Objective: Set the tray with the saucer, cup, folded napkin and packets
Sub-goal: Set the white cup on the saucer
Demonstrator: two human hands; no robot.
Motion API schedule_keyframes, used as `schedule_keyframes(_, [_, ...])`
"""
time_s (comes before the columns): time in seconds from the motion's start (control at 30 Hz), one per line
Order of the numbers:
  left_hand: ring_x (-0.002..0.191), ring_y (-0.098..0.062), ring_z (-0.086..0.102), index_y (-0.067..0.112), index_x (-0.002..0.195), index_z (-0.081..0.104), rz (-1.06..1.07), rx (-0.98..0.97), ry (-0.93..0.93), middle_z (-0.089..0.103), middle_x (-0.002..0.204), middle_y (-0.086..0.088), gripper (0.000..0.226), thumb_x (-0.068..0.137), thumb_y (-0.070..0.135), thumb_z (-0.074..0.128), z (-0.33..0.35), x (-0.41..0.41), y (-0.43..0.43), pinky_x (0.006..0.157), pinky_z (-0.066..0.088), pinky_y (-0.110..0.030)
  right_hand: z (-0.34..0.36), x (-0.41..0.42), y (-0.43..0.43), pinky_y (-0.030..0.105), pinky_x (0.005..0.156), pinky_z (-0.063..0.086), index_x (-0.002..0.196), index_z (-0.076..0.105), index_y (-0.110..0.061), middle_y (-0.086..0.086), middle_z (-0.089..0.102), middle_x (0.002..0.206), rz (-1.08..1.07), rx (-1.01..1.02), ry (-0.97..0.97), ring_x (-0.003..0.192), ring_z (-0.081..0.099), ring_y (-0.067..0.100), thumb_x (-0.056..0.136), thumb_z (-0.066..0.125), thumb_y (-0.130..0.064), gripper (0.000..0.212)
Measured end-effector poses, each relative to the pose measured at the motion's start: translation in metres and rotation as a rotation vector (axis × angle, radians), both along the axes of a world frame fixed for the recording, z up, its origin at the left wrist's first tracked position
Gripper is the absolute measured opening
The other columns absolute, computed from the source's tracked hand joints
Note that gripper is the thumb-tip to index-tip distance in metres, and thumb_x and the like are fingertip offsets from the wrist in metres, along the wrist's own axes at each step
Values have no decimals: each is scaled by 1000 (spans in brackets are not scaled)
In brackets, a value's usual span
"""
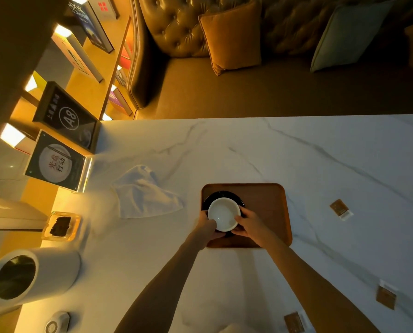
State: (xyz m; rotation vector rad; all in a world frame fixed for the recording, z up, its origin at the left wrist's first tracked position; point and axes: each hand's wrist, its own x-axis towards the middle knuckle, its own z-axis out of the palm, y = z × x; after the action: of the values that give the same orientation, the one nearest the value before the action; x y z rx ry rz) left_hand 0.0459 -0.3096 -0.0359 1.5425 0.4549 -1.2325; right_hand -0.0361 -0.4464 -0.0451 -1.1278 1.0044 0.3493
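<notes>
I see both hands on the white cup (224,213). My left hand (209,225) curls round its near-left side and my right hand (247,225) curls round its near-right side, so the cup is held between them. The cup sits over the dark saucer (218,195), on the left part of the brown tray (267,200). I think the cup is resting on the saucer, but I cannot tell for sure from above.

So the saucer is done, and the cup is done or nearly done. The rest is still left. The napkin (145,195) lies on the bench (320,152) just left of the tray, and it is all crumpled — not folded yet. Three packets are out on the bench too: one (340,209) to the right of the tray, one (386,296) near and right, and one (294,322) nearer still, by my right arm. None is on the tray.

The cup is round, smooth and shiny, like china, and empty inside. The saucer is round, flat and black. The tray looks like wood, a flat shape with soft round corners and a low rim. The napkin is soft white cloth with bumpy folds. The packets are small, flat, brown squares with a pale strip at one end — paper, I guess. The bench is hard white stone with thin grey lines.
</notes>
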Motion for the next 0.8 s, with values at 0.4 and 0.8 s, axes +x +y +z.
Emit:
schedule_keyframes(0.4, [129,-36,45,13,140,32,-12,36,-7,37,142,-14,61,86,-10,47,-6,-4,-4,88,58,-48,-2,-5,-1,54,94,52,143,40,-17,16,46,136,-7,15,12,122,50,34,95,52,-7,50])
schedule_keyframes(0.8, [128,-35,46,14,143,31,-50,42,-9,37,143,-13,65,85,-9,47,-13,-6,-3,88,59,-46,-4,-8,-2,51,93,53,143,41,-17,13,47,134,-22,26,10,117,52,31,96,52,-9,49])
